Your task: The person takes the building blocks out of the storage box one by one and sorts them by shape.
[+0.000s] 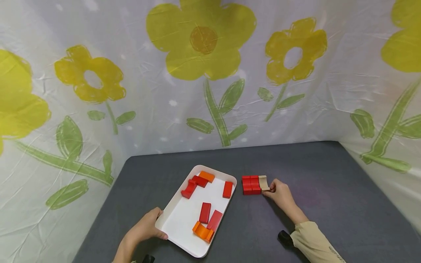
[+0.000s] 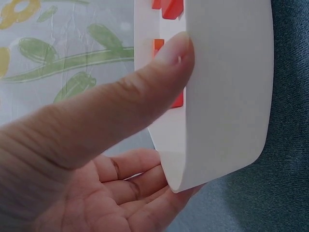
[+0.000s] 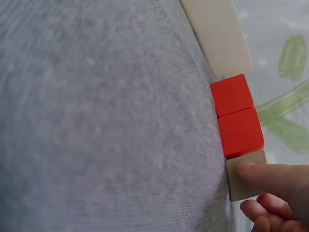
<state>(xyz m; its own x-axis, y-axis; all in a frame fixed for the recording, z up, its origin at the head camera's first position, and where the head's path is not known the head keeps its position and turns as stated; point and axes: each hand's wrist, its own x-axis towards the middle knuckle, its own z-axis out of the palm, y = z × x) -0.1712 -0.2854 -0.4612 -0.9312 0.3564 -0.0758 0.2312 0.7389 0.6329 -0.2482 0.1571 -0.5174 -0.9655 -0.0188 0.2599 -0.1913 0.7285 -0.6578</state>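
My left hand [image 1: 146,227] grips the near-left corner of a white tray [image 1: 181,223], thumb along one wall and fingers at the other. In the left wrist view the thumb lies against the tray's outer wall [image 2: 222,96]. To the right of the tray, my right hand [image 1: 282,195] pinches a plain wooden block [image 1: 263,182] with a scooped top. The wooden block stands at the right end of a row with two red blocks [image 1: 251,185], their faces flush. In the right wrist view the thumb presses the front face of the wooden block [image 3: 239,186].
Inside the tray lie several red and orange blocks, among them a scooped orange block [image 1: 203,232], a scooped red block [image 1: 189,189] and a flat red block [image 1: 205,213]. A dark grey cloth [image 1: 329,190] covers the table. Behind hangs a flower-print curtain [image 1: 158,109].
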